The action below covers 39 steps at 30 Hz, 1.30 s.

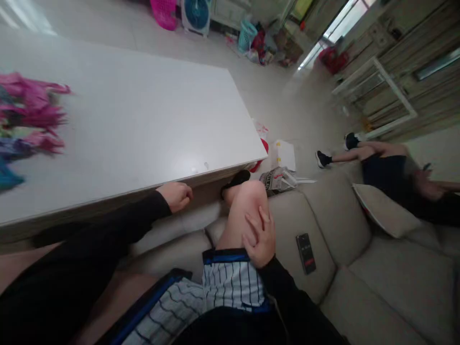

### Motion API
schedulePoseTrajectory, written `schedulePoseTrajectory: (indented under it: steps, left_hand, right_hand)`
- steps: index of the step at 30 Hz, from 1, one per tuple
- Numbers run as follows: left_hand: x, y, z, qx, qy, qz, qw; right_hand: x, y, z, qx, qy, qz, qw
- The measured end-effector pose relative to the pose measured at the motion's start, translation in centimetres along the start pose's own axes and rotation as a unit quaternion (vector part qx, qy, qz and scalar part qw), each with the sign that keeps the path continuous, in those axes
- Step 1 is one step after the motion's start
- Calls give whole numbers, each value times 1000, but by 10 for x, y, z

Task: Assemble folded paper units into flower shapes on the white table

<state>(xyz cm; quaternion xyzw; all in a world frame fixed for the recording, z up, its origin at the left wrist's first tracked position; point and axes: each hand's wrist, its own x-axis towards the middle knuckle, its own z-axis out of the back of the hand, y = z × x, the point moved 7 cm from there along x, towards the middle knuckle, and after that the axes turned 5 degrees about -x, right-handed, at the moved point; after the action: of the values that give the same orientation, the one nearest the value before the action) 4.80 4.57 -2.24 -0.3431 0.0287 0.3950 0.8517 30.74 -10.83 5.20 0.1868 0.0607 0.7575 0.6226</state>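
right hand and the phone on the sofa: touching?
Apart. The head view shows it: the right hand lies spread on the bare leg, with a strip of sofa visible between it and the phone.

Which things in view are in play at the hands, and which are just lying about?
In play:
- left hand, near the white table edge
- right hand, resting on the bare leg

Lying about:
- phone on the sofa
- cushion
- blurred pink items
- fan
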Motion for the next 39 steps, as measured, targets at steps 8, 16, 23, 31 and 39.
schedulePoseTrajectory:
  steps: [8, 16, 23, 31, 39]
  left_hand:
    - [2, 23, -9, 45, -7, 69, 997]
    - [-2, 30, -10, 51, 4, 95, 994]
    - [-1, 31, -12, 37, 12, 110, 993]
    - [-19, 77, 22, 11, 4, 189, 982]
    - [-70, 101, 61, -56, -134, 260, 955]
  right_hand:
    - [-45, -266, 103, -18, 27, -380, 925]
    - [-151, -317, 78, -36, 136, -483, 864]
    - [-177, -328, 63, -41, 121, -490, 862]
    - [-24, -286, 123, -75, -64, -314, 944]
    - [234, -1, 23, 78, -75, 69, 992]
